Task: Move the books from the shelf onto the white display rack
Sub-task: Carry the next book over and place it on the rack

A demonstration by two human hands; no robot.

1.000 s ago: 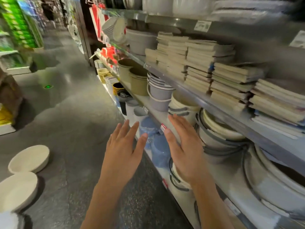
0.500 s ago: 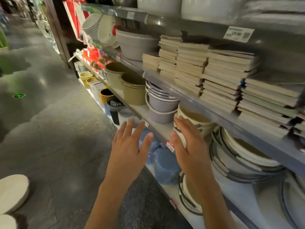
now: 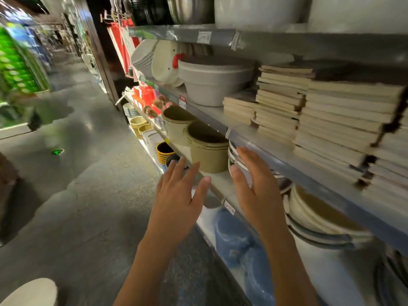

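The books [image 3: 313,111] lie flat in several stacks on the grey shelf [image 3: 260,138], pale page edges turned toward the aisle. The stack at the far end is low, the next ones are taller, and they continue to the right edge of the view, where they become blurred. Just beside the low stack, on the same shelf, stands a large grey basin [image 3: 215,81], and behind the basin some pale plates [image 3: 164,62] lean on their edges.

Both hands are raised in front of the shelf and below its front edge, apart from the books and holding nothing. The left hand [image 3: 178,195] has its fingers spread wide and straight, with the back of the hand toward the camera. The right hand [image 3: 256,188] is also flat, fingers together and pointing up toward the shelf edge; its fingertips are near the edge, and I cannot tell whether they touch anything.

Under the shelf of books, on the next board down, two olive tubs [image 3: 198,140] stand side by side, and a pile of white bowls with dark rims [image 3: 236,157] is partly hidden behind the right hand. Lower and to the right are big white buckets [image 3: 320,221], and below them something blue [image 3: 238,239], blurred. The grey floor [image 3: 88,195] of the aisle runs away to the left of the shelf.
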